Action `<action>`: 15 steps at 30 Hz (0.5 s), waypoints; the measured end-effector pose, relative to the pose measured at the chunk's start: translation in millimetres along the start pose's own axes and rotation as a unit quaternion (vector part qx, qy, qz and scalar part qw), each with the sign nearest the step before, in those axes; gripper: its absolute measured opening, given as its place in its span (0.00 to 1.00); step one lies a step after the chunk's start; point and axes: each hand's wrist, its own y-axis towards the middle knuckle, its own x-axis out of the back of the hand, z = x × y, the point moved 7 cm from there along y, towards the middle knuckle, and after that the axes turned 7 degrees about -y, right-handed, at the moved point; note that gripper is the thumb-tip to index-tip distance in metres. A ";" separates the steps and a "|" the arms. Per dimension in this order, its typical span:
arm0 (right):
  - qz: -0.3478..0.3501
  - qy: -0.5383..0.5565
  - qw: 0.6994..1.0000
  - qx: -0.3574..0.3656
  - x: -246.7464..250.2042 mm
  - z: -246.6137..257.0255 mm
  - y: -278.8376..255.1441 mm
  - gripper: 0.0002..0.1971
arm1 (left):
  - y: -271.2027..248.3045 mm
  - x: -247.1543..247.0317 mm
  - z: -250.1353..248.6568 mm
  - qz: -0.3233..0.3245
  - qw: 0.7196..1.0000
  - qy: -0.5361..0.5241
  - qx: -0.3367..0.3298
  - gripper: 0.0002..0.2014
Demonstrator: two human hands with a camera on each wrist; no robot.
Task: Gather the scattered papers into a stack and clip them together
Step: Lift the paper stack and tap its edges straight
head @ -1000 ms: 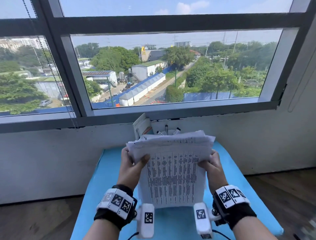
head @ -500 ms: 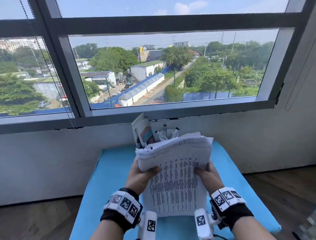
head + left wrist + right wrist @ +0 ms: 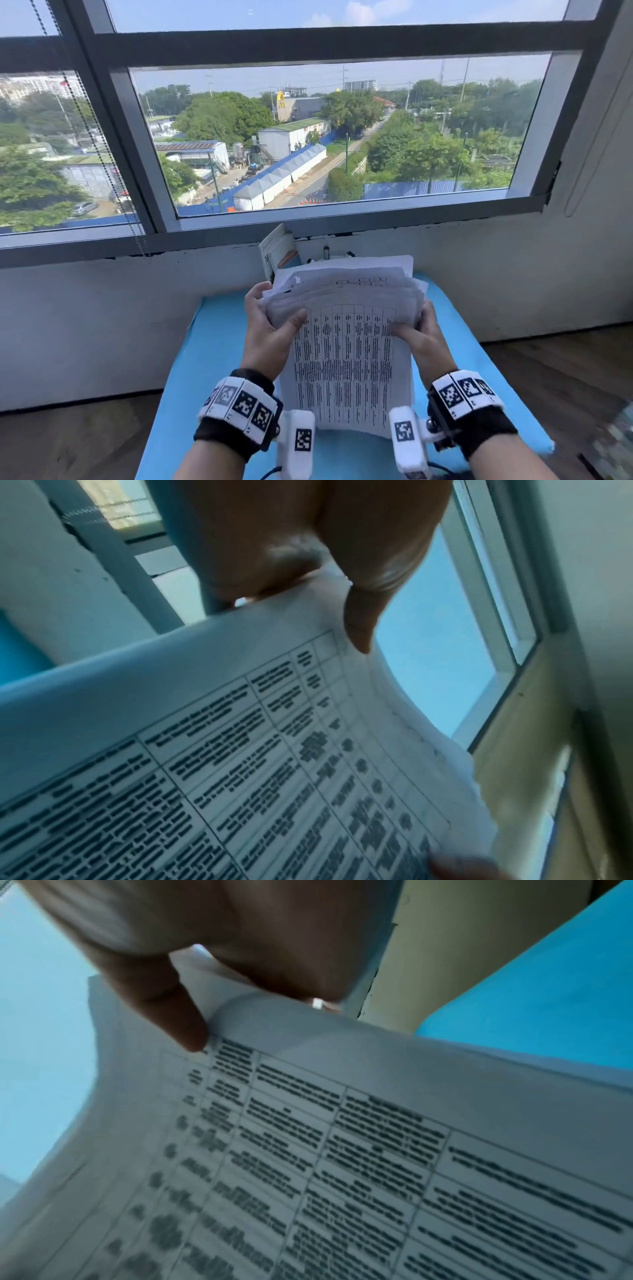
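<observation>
A thick stack of printed papers stands nearly upright above the blue table, its top edges uneven and fanned. My left hand grips the stack's left edge, thumb across the front sheet and fingers behind. My right hand grips the right edge the same way. In the left wrist view the thumb presses on the tabled front sheet. In the right wrist view the thumb lies on the same sheet. No clip shows in any view.
Behind the stack, against the wall under the window, stand a small booklet or card and a holder with pens, mostly hidden. Wooden floor lies beyond the table's sides. A bead cord hangs at the left window.
Both hands slid up to the stack's top corners, and the stack rose and tilted a little. The sheets' top edges are more fanned than a second ago.
</observation>
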 end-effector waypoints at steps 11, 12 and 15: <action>0.008 0.006 1.000 -0.006 0.2 -3.3 0.5 0.24 | -3.5 4.5 14.0 0.014 0.998 -0.045 0.051 0.31; 0.011 -0.002 1.000 -0.015 -1.7 -6.9 0.4 0.22 | -5.2 2.8 19.8 0.014 0.997 -0.032 0.072 0.29; -0.003 -0.007 1.000 -0.016 -4.8 -5.2 7.4 0.16 | -0.6 -2.4 17.9 -0.011 0.997 -0.022 0.074 0.14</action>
